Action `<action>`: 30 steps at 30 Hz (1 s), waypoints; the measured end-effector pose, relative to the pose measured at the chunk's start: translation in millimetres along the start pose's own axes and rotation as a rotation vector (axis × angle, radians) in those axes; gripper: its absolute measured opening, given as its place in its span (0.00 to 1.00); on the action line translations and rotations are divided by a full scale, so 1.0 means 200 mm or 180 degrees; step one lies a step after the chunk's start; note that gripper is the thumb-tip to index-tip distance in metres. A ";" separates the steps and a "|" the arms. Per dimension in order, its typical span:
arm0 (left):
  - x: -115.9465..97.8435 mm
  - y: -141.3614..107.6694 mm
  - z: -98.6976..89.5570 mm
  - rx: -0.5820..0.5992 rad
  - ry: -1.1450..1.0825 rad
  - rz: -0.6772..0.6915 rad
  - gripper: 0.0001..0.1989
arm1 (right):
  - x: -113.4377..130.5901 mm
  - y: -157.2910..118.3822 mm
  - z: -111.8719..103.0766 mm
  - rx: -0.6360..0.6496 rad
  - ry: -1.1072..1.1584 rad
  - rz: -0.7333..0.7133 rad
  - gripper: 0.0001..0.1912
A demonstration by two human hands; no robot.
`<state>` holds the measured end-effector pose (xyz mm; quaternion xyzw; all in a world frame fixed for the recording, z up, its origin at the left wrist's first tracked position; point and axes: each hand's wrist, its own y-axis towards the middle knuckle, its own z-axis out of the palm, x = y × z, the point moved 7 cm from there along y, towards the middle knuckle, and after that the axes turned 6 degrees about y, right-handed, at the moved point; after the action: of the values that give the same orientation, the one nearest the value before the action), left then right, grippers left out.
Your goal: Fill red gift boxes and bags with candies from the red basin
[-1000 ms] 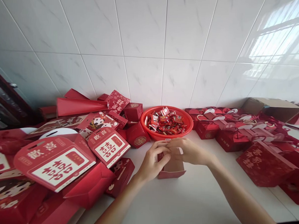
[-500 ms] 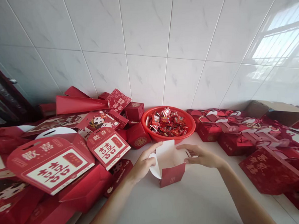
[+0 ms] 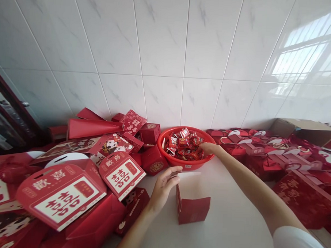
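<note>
An open red box with a pale inside stands upright on the white table. My left hand is closed at the box's upper left edge, thumb and fingers pinching its flap. Behind the box, a red plastic basket holds many wrapped red candies. My right hand reaches into the basket's right side and touches the candies. Its fingertips are partly hidden among the wrappers, so their grip cannot be made out.
Red boxes and printed cartons are heaped on the left. Several rows of closed red gift boxes stand on the right, with a brown cardboard box behind them. A tiled wall rises behind the table.
My right hand has left the box's right side and moved up into the candy basket. My left hand remains at the box, which has turned slightly. The view has shifted upward.
</note>
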<state>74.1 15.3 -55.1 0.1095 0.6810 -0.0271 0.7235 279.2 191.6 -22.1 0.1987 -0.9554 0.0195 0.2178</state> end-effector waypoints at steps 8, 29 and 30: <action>0.01 0.09 -0.06 -0.0580 -0.0065 0.0102 0.11 | -0.03 -0.05 -0.03 0.0320 0.0990 -0.0010 0.06; -0.07 0.67 0.07 -0.0738 -0.0481 0.0145 0.15 | 0.12 -0.23 0.01 -0.0711 0.4773 -0.0117 0.18; -0.07 0.68 0.06 -0.0758 -0.0531 0.0156 0.16 | 0.11 -0.23 0.02 -0.0712 0.4822 -0.0121 0.19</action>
<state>109.7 144.2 -24.1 0.0369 0.6141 0.0625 0.7859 277.3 141.2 -17.8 0.1241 -0.5378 0.0497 0.8324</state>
